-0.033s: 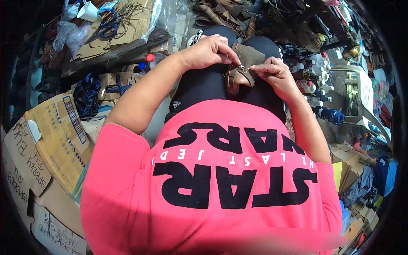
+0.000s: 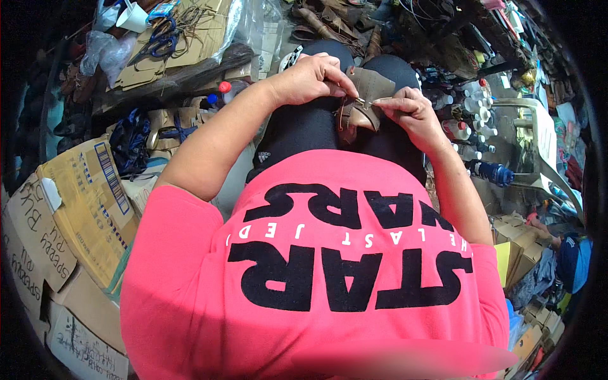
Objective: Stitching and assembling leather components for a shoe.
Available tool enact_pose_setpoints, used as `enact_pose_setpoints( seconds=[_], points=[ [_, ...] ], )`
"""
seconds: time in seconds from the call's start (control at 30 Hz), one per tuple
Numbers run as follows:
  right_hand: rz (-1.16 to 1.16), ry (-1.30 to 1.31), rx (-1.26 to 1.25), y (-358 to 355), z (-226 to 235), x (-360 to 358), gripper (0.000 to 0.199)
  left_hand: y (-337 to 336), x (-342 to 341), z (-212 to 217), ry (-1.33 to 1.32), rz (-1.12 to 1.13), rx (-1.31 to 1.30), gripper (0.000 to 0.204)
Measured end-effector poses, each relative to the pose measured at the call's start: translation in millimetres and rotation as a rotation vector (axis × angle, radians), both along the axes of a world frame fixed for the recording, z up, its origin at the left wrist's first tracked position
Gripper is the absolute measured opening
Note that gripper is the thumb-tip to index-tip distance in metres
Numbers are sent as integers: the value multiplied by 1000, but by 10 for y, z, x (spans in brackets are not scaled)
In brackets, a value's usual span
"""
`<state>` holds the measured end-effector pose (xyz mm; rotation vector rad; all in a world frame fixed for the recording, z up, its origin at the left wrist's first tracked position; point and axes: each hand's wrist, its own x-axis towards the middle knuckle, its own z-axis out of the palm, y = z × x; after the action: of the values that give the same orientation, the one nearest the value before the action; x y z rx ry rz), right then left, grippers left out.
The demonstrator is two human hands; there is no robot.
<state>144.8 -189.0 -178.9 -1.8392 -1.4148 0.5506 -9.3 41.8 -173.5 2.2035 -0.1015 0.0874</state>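
Observation:
On my lap, over black trousers [image 2: 304, 126], lies a brown leather piece [image 2: 370, 85] with a darker folded strap part below it. My left hand [image 2: 310, 79] pinches the top left edge of the leather piece between thumb and fingers. From the right side, my right hand [image 2: 411, 111] grips its right edge, fingertips close to those of the left. A thin light-coloured bit shows between the two sets of fingertips; I cannot make out what it is. A pink shirt with black lettering [image 2: 329, 266] fills the lower middle.
Cardboard boxes [image 2: 82, 202] are stacked at the left. Blue-handled scissors [image 2: 161, 41] and a white cup [image 2: 134, 16] lie on cardboard sheets at the top left. A red-capped bottle [image 2: 225, 87] stands near my left arm. At the right are several small white bottles [image 2: 475, 104] and a blue bottle [image 2: 494, 172].

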Motion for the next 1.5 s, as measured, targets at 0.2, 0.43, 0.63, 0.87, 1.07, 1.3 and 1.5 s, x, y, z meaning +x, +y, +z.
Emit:
enact_pose_setpoints(
  seconds=[0.2, 0.43, 0.63, 0.87, 1.07, 1.3, 1.5],
  points=[
    [-43, 69, 45, 27, -79, -32, 37, -40, 77, -10, 56, 17, -157, 20],
    [-38, 13, 12, -5, -19, -36, 30, -8, 41, 32, -22, -45, -21, 19],
    [-54, -75, 7, -91, 19, -118, 33, -33, -123, -26, -108, 89, 90, 19],
    [-47, -115, 35, -56, -56, -108, 30, -55, -111, -95, -89, 125, -15, 17],
    [-133, -33, 61, 2, -84, -157, 26, -265, -129, -68, -112, 273, 136, 13],
    [-146, -112, 58, -54, 16, -176, 25, -288, -179, -45, -199, 304, 241, 15],
    [-211, -97, -11, -3, -2, -228, 24, -289, -143, -75, -110, 328, 187, 15]
  ],
)
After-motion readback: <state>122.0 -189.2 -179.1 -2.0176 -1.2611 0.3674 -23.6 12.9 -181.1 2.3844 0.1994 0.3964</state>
